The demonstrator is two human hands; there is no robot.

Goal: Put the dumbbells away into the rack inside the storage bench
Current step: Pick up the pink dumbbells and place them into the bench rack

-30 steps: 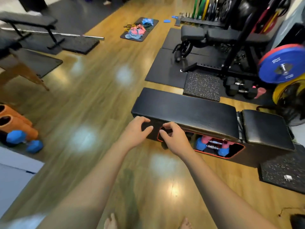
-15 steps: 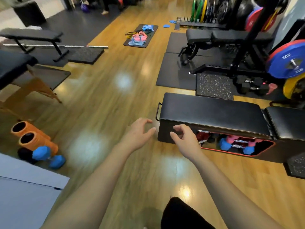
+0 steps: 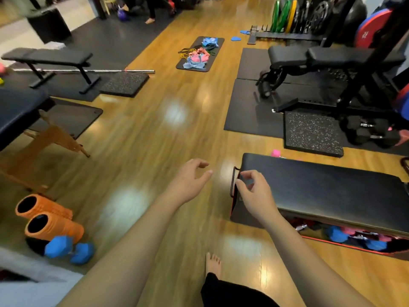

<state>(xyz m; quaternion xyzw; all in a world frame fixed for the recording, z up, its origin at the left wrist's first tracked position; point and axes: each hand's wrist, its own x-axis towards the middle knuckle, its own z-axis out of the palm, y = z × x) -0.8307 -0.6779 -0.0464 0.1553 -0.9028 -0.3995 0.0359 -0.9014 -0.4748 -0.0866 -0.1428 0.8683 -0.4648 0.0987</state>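
**Hands off the bench, one dumbbell left on the floor**

Both hands are empty now. A second ago they were pressed against the long black padded storage bench (image 3: 321, 187); since then I have stepped back and turned left, so the bench has slid to my right. Left hand (image 3: 188, 185) hangs loose and half-curled over the wooden floor, holding nothing. Right hand (image 3: 254, 193) floats in front of the bench's end handle (image 3: 233, 181), fingers bent but closed on nothing. In the red-edged opening under the pad, blue and pink dumbbells (image 3: 354, 237) already sit in the rack. The blue hex-ended dumbbell (image 3: 69, 249) lies on the floor to my left, just beside two orange foam rollers (image 3: 47, 220). I judge that it is my next pickup.
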